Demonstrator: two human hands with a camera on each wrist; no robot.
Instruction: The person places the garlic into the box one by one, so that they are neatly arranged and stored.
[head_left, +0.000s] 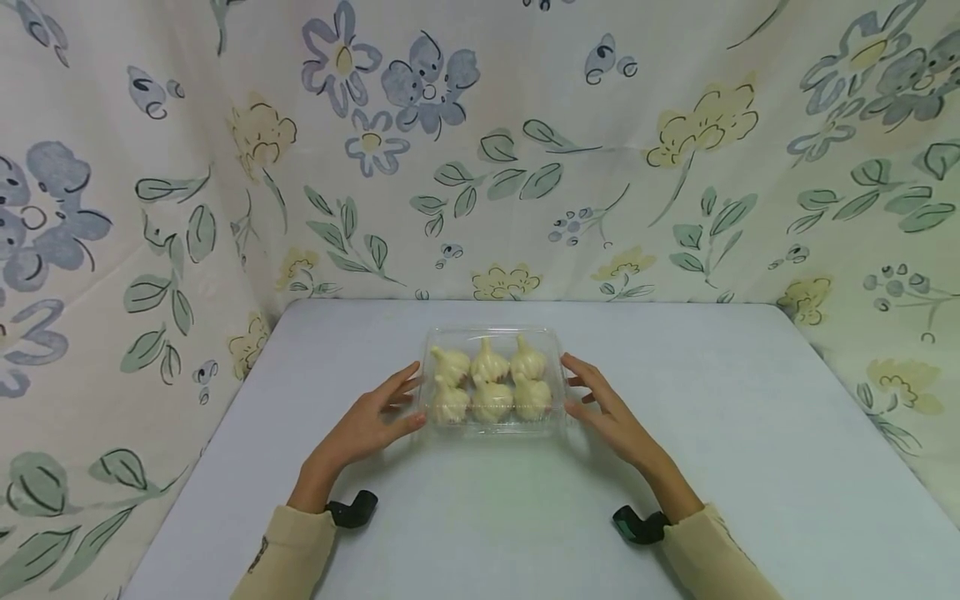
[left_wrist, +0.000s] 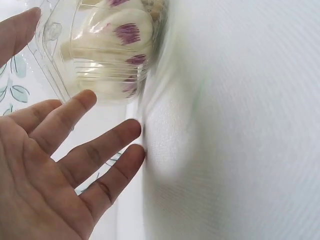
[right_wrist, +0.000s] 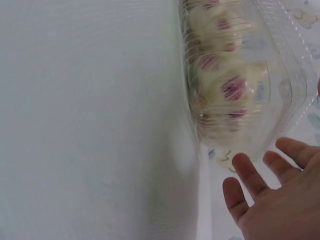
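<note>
A clear plastic clamshell box [head_left: 495, 427] sits on the white table, its lid over several garlic bulbs [head_left: 492, 402] set in two rows. Purple streaks mark the pale bulbs [left_wrist: 115, 30] in the left wrist view. My left hand [head_left: 372, 421] is at the box's left side, fingers spread and fairly straight, thumb near the front corner. On the right side my right hand [head_left: 609, 415] mirrors it, with fingertips right at the box's edge. In the right wrist view the fingers [right_wrist: 248, 175] are extended beside the box wall, holding nothing.
The white table [head_left: 480, 517] reaches back to a floral curtain [head_left: 480, 208], which also hangs along both sides. Black wrist cameras [head_left: 352, 509] are strapped on both wrists, below beige sleeves [head_left: 288, 550].
</note>
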